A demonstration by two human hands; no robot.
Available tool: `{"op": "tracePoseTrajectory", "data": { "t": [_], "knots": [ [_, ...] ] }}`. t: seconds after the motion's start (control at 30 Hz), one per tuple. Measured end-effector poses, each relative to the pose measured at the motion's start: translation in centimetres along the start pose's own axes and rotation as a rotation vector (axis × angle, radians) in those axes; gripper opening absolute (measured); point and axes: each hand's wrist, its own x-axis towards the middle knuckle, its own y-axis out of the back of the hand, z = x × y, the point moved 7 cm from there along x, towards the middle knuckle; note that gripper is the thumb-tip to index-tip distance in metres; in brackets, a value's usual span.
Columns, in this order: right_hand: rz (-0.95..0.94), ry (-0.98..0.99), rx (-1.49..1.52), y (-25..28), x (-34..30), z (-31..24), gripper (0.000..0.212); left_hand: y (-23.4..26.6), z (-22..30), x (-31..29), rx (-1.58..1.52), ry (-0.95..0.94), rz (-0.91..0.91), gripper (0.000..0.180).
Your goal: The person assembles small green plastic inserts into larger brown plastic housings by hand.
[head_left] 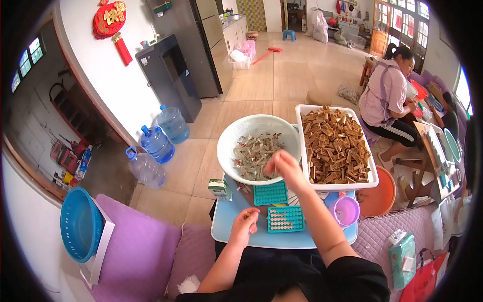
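The right hand (285, 170), at the centre of the frame, reaches over the near right part of a white bowl (227, 146), its fingers bent and its fingertips close to one another; whether they pinch anything is too small to tell. The left hand (244, 227), lower and a little left of centre, is curled in the air beside a teal tray, and I cannot tell whether its fingertips meet on something. Small clear pieces (255, 151) lie jumbled in the bowl. The front teal tray (297, 215), just below centre, carries short rows of pale round pieces (276, 224); a second teal tray (270, 194) sits above it in the frame, near the bowl. Both rest on a light blue table (225, 221), with a small green and white box (220, 190) at its left edge and a purple cup (345, 211) at its right. Right of the bowl, a white bin (347, 186) is heaped with brown pieces (334, 146). An orange basin (383, 194) stands beyond the cup. Three water bottles (157, 143) stand at left of centre; a seated person (385, 93) works at upper right.
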Motion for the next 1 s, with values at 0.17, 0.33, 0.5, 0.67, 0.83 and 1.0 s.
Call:
{"op": "tracePoseTrajectory", "data": {
  "t": [0.17, 0.33, 0.5, 0.67, 0.83, 1.0],
  "knots": [
    [-0.271, -0.149, 0.060, -5.9, -10.1, -1.1, 0.021, -3.4, 2.4, -1.2, -0.381, 0.011, -0.049, 0.021],
    [-0.280, -0.153, 0.064, -5.5, -14.3, -1.4, 0.017, -4.6, 1.3, -0.9, -0.294, -0.008, -0.109, 0.016],
    [-0.205, -0.087, 0.202, -3.1, -15.4, -1.9, 0.024, -7.1, 1.4, -0.6, -0.209, -0.011, -0.094, 0.013],
    [-0.142, -0.019, 0.400, -1.7, -16.7, -2.3, 0.024, -8.7, 1.7, -0.8, -0.358, -0.090, -0.018, 0.016],
    [-0.171, 0.044, 0.529, -0.6, -17.5, -2.9, 0.020, -10.2, 2.1, -1.3, -0.196, -0.184, -0.043, 0.015],
    [0.129, -0.163, 0.138, 1.0, -17.2, -3.1, 0.016, -11.6, 1.4, -2.2, 0.074, -0.156, -0.171, 0.014]
  ]
}}
